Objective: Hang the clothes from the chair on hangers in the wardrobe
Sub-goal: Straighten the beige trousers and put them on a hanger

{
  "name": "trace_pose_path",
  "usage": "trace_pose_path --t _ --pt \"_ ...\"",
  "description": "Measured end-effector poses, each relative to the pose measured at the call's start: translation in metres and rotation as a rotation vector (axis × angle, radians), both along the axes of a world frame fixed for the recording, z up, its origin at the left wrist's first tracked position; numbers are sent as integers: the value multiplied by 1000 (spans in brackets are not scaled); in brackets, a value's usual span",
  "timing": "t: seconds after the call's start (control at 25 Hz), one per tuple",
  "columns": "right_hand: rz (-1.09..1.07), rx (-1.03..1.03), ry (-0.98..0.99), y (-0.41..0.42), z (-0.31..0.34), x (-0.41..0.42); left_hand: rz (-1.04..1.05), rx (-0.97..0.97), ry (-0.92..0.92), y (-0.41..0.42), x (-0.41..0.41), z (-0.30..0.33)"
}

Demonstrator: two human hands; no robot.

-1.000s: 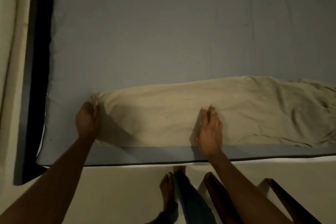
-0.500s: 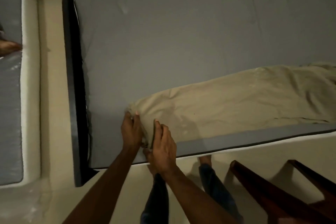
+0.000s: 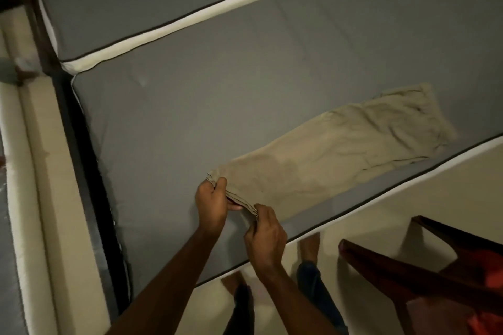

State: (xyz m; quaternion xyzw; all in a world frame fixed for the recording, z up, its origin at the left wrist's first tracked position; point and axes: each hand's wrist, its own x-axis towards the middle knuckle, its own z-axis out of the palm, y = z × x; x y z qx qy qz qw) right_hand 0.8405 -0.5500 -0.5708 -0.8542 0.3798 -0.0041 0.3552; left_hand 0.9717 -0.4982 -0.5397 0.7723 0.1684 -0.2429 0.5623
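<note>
A pair of beige trousers [image 3: 334,155] lies folded lengthwise on the grey mattress [image 3: 204,106], running from its near edge up to the right. My left hand [image 3: 212,205] pinches the far corner of the leg hems. My right hand [image 3: 265,239] grips the near corner of the same hems, close to the mattress edge. Both hems are lifted slightly off the mattress. A dark wooden chair [image 3: 424,275] stands at the lower right, with something red [image 3: 490,266] on it.
A second grey mattress [image 3: 136,8] with a cream border lies beyond the first. A dark bed frame rail [image 3: 89,193] runs down the left side. My feet and the cream floor [image 3: 394,215] lie below the mattress edge.
My right hand slid left from the middle of the trousers to the hems beside my left hand, and both now grip the hem end. The view has swung left and tilted.
</note>
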Motion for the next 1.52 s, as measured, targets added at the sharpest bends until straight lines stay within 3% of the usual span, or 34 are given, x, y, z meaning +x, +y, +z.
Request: trace_pose_path --t 0.24,0.52,0.8,0.96,1.0,1.08,1.16,1.24,1.36,1.52 --pt "-91 -8 -167 -122 20 -37 -151 -15 15 -144 7 13" --pt "-410 174 -141 -326 -4 -68 -401 -87 23 -348 -20 3" --pt "-681 164 -247 -505 -22 -84 -584 -131 -2 -542 -25 -30" --pt "-758 188 -214 -597 -56 -89 -717 -255 131 -615 -27 -50" --pt "-781 235 -189 -612 -67 -94 -764 -223 96 -618 -23 -58" --pt "-891 336 -116 -615 -93 -109 -844 -18 -148 -600 -15 -75" --pt "-967 389 -67 -584 -109 -120 -826 241 -394 -555 0 -88" --pt "-964 455 -15 -535 -115 -124 -832 431 -498 -499 25 -98" --pt "-933 613 45 -459 -123 -113 -954 591 -490 -420 68 -109" --pt "-918 801 95 -369 -146 -95 -997 638 -367 -341 105 -116"
